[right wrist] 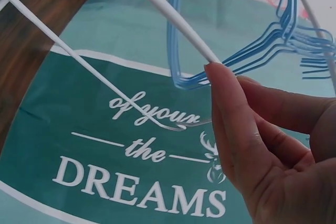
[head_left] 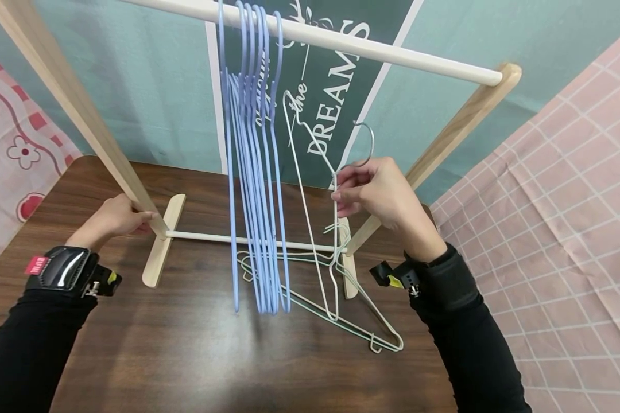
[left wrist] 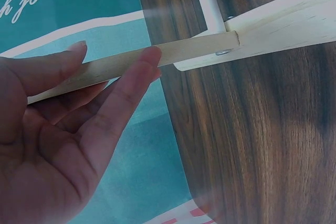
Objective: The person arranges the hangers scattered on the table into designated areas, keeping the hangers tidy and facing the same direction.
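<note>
My right hand (head_left: pixel 379 192) pinches a thin white clothes hanger (right wrist: pixel 178 23) between thumb and fingers, below the top rail. The hanger's bare metal hook (head_left: pixel 373 143) rises above that hand, off the rail. Several light blue hangers (head_left: pixel 260 172) hang bunched on the rail, just left of the white one. Over at the left, my left hand (head_left: pixel 116 218) grips the wooden post (head_left: pixel 98 137) of the clothes rack near its foot. The left wrist view shows thumb and fingers on opposite sides of this post (left wrist: pixel 118 66).
A white rail (head_left: pixel 392 53) joins both posts at the top, a thin bar (head_left: pixel 201 236) near the base. Pale hangers (head_left: pixel 376 314) lie on the dark wooden table (head_left: pixel 186 355), partly behind the hanging ones. Pink gridded cloth (head_left: pixel 563 201) stands at the right.
</note>
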A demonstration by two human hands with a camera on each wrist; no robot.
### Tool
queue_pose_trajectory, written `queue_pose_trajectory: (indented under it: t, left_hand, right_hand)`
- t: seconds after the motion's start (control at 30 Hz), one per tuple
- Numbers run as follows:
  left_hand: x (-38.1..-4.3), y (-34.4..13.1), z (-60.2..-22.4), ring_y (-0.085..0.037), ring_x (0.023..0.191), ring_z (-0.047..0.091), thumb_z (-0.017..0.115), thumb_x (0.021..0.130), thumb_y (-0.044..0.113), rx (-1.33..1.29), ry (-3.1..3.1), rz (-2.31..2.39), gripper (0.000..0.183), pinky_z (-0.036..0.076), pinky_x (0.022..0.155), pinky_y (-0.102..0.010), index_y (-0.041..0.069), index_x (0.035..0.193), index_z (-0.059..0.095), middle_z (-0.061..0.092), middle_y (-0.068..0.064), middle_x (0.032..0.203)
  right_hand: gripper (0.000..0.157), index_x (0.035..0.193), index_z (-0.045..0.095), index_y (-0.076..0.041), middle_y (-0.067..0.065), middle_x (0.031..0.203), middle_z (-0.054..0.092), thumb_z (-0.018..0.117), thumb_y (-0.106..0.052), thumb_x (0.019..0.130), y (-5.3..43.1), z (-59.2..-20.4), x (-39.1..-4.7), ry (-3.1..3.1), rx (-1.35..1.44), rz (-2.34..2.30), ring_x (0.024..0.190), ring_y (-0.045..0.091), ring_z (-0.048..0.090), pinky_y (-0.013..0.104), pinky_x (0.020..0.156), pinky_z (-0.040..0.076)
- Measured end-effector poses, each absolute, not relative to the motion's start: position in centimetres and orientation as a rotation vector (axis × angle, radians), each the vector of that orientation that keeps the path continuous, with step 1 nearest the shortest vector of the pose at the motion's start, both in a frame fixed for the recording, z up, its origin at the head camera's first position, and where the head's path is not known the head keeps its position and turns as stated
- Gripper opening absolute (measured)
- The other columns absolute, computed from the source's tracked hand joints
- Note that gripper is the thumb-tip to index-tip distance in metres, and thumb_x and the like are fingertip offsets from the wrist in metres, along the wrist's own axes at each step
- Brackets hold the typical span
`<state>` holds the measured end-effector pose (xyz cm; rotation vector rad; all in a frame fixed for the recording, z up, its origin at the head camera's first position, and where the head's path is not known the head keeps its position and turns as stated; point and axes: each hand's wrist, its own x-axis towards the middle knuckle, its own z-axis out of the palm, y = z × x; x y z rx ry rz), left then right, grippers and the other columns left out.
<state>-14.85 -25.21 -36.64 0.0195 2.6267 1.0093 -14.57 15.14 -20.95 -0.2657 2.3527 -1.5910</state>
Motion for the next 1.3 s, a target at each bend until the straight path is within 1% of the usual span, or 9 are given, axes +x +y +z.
queue_pose_trajectory:
  t: [0.2,0.43,0.57,0.67,0.83,1.03,1.17,1.3]
  left_hand:
    - [-14.8,-25.2,-36.6,-0.029,0.069,0.066,0.05,0.093,0.016,0.021,2.635,1.005,0.041,0.053,0.06,-0.038,-0.024,0.102,0.052,0.066,-0.018,0.07]
    - [-14.8,-25.2,-36.6,-0.023,0.064,0.066,0.05,0.094,0.015,0.011,2.625,1.009,0.041,0.053,0.056,-0.032,-0.024,0.103,0.051,0.066,-0.019,0.071]
    - [-14.8,-25.2,-36.7,-0.02,0.063,0.066,0.05,0.094,0.016,0.002,2.623,1.012,0.042,0.053,0.057,-0.033,-0.025,0.104,0.05,0.066,-0.019,0.072]
    - [-14.8,-25.2,-36.7,-0.02,0.063,0.066,0.05,0.094,0.016,0.006,2.627,1.008,0.042,0.053,0.057,-0.034,-0.025,0.103,0.05,0.066,-0.02,0.072]
    - [-14.7,-25.2,-36.7,-0.022,0.064,0.066,0.05,0.094,0.015,0.01,2.622,1.012,0.042,0.053,0.057,-0.033,-0.026,0.104,0.049,0.065,-0.021,0.073]
    - [-14.7,-25.1,-36.7,-0.026,0.067,0.066,0.05,0.094,0.015,0.019,2.621,1.01,0.042,0.054,0.057,-0.034,-0.026,0.105,0.048,0.065,-0.022,0.074]
    - [-14.7,-25.1,-36.6,-0.029,0.069,0.066,0.05,0.094,0.014,0.03,2.625,1.007,0.042,0.054,0.057,-0.035,-0.026,0.106,0.048,0.065,-0.023,0.075]
    - [-14.6,-25.0,-36.5,-0.027,0.067,0.066,0.05,0.094,0.014,0.034,2.629,1.003,0.042,0.054,0.058,-0.035,-0.026,0.106,0.048,0.065,-0.023,0.074]
  right_hand:
    - [0.015,0.093,0.056,0.014,0.016,0.07,0.059,0.062,0.013,0.079,14.4,-20.0,-14.3,2.384,-0.268,-1.555,0.055,0.026,0.063,0.039,0.059,0.055]
    - [0.013,0.091,0.058,0.011,0.019,0.071,0.06,0.062,0.014,0.078,13.6,-18.9,-14.1,2.411,-0.269,-1.527,0.055,0.027,0.063,0.041,0.059,0.055]
    - [0.012,0.09,0.058,0.011,0.021,0.073,0.06,0.063,0.013,0.078,13.2,-18.2,-14.0,2.422,-0.301,-1.519,0.056,0.027,0.064,0.04,0.059,0.055]
    - [0.012,0.088,0.058,0.011,0.024,0.074,0.06,0.063,0.013,0.078,13.0,-17.7,-14.0,2.438,-0.336,-1.51,0.056,0.027,0.064,0.04,0.059,0.055]
    - [0.009,0.087,0.058,0.012,0.022,0.071,0.06,0.062,0.013,0.078,12.5,-16.7,-14.0,2.463,-0.403,-1.497,0.057,0.027,0.064,0.039,0.059,0.055]
    - [0.008,0.087,0.058,0.011,0.021,0.072,0.062,0.062,0.012,0.08,11.6,-15.0,-13.9,2.513,-0.445,-1.444,0.059,0.028,0.065,0.038,0.06,0.055]
    - [0.009,0.088,0.057,0.011,0.023,0.075,0.062,0.061,0.012,0.08,11.0,-13.9,-13.9,2.539,-0.46,-1.424,0.059,0.029,0.065,0.037,0.06,0.055]
    - [0.008,0.087,0.057,0.011,0.023,0.075,0.061,0.061,0.012,0.08,10.5,-13.2,-14.3,2.549,-0.485,-1.425,0.058,0.027,0.065,0.037,0.06,0.055]
